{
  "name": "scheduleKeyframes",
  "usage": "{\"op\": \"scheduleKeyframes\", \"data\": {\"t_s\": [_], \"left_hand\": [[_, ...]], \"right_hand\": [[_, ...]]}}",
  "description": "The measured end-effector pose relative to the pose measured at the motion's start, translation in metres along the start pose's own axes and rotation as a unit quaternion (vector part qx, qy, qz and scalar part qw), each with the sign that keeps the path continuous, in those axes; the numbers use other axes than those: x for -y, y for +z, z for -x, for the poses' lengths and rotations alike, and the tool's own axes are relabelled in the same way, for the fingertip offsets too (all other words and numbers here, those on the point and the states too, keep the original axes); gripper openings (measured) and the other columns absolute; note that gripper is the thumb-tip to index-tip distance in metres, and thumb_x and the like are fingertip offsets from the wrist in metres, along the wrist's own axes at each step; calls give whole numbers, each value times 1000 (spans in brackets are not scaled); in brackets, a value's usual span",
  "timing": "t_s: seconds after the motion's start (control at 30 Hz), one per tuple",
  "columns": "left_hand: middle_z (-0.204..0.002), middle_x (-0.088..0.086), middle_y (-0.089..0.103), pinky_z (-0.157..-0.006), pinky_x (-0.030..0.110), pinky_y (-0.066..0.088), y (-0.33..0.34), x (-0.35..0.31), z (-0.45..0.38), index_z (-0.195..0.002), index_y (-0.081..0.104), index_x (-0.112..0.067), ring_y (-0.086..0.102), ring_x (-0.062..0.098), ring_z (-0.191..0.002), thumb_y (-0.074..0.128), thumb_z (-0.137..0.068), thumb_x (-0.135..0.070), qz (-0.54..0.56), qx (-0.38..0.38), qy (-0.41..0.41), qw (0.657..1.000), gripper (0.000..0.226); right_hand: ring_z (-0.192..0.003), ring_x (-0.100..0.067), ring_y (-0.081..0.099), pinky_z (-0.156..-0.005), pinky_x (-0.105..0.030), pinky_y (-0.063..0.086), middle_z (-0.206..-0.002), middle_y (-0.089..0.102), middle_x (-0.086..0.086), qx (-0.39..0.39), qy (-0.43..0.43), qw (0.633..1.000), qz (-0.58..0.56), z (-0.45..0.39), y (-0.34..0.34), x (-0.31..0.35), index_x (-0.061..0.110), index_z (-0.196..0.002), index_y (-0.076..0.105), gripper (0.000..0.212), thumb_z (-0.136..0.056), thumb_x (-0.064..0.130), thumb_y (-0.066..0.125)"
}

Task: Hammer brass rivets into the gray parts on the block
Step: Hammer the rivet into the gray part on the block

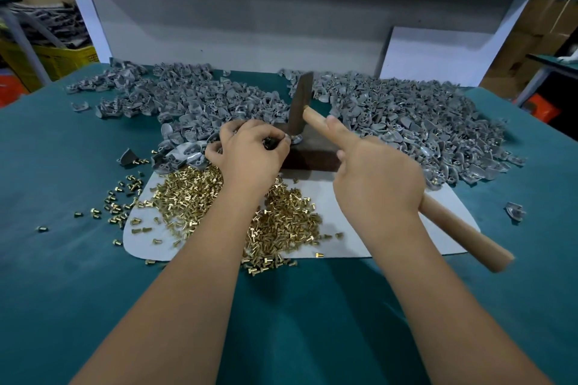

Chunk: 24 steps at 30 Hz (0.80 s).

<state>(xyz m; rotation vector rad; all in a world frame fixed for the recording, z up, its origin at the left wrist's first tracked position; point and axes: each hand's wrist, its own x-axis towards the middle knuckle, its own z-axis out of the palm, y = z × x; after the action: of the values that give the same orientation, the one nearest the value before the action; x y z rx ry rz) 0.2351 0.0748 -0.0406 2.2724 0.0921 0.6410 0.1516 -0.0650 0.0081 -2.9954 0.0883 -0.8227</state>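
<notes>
A dark block (312,150) stands at the table's middle. On its left top edge lies a gray part (295,138), pinched by my left hand (250,150) at the fingertips. My right hand (375,175) grips the wooden handle of a hammer (463,228), index finger stretched along it. The dark hammer head (300,106) rests down on the gray part. A heap of brass rivets (194,194) lies on a white sheet (344,197) in front of the block, partly under my left wrist.
Big piles of gray parts (175,97) spread behind and to the right (406,122) of the block on the green table cover (62,259). Loose rivets (119,200) scatter to the left. A white board (438,53) leans against the back wall. A yellow crate (47,59) stands far left.
</notes>
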Motion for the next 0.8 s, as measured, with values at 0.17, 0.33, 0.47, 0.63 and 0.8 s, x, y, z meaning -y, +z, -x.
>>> {"op": "scheduleKeyframes", "data": {"t_s": [0.17,0.33,0.47,0.63,0.8], "left_hand": [[-112,-21,65,-95,41,15,2,0,-1,-83,73,-38,31,17,-132,71,-84,-46,0,-10,2,1000,9],[-113,-23,63,-87,36,11,1,2,1,-78,70,-41,31,17,-130,71,-83,-47,33,0,-6,999,8],[-106,-22,66,-83,32,7,4,1,1,-78,73,-38,33,19,-131,75,-81,-43,27,-21,1,999,6],[-106,-26,62,-86,37,12,1,2,0,-74,66,-45,31,16,-128,71,-83,-48,27,-5,-1,1000,11],[-107,-26,62,-90,38,12,-1,2,1,-80,72,-40,29,14,-128,71,-84,-47,30,5,-3,1000,7]], "right_hand": [[-44,-10,19,-45,-18,9,-67,45,-1,-64,22,997,-31,1,-5,1,40,-142,39,65,-86,13,60],[-46,-14,27,-42,-23,16,-71,40,1,17,32,999,-3,-5,-2,-2,48,-144,19,65,-95,19,49],[-46,-9,21,-44,-20,11,-73,45,-1,-62,51,996,-38,-5,-6,-5,45,-144,31,66,-90,16,56],[-47,-14,33,-42,-24,21,-76,43,1,52,10,999,-2,-9,0,-1,47,-145,16,65,-96,17,46],[-48,-14,30,-43,-24,17,-80,44,-1,8,52,997,-51,-9,2,-6,47,-145,20,64,-96,17,47]]}}
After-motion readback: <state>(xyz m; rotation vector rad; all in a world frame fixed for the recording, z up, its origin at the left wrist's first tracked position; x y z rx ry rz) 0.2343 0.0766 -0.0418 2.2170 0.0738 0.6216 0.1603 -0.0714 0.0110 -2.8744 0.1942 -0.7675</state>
